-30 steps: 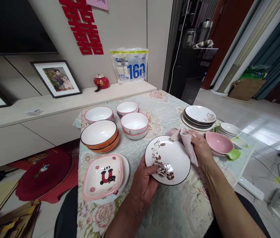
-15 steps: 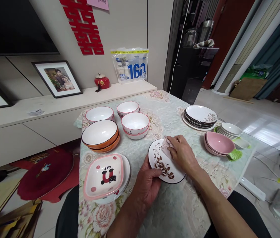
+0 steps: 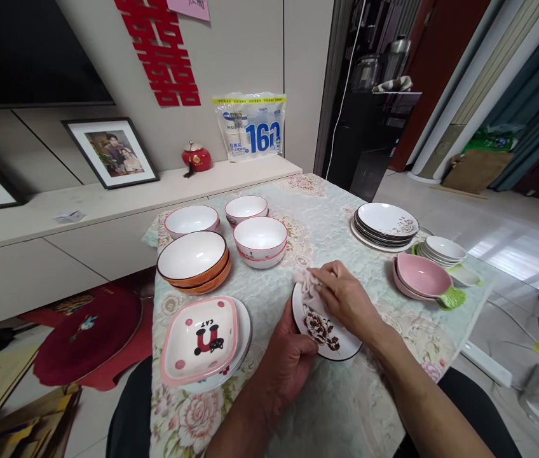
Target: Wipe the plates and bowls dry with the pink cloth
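A small white plate with a dark rim and brown flowers is tilted above the table. My left hand grips its left edge, thumb on top and fingers underneath. In my right hand is a crumpled pale pink cloth, pressed against the plate's upper edge. The cloth and hand cover the upper part of the plate. To the left sits a square cat-patterned dish on a white plate. Orange bowls are stacked behind that dish.
White bowls with red rims stand in stacks toward the back. At the right are stacked plates, pink leaf-handled bowls and small white bowls. A floral cloth covers the table, which adjoins a low cabinet.
My right hand has moved the cloth leftward, onto the plate's upper left edge. The plate has shifted slightly right and down in my left hand.
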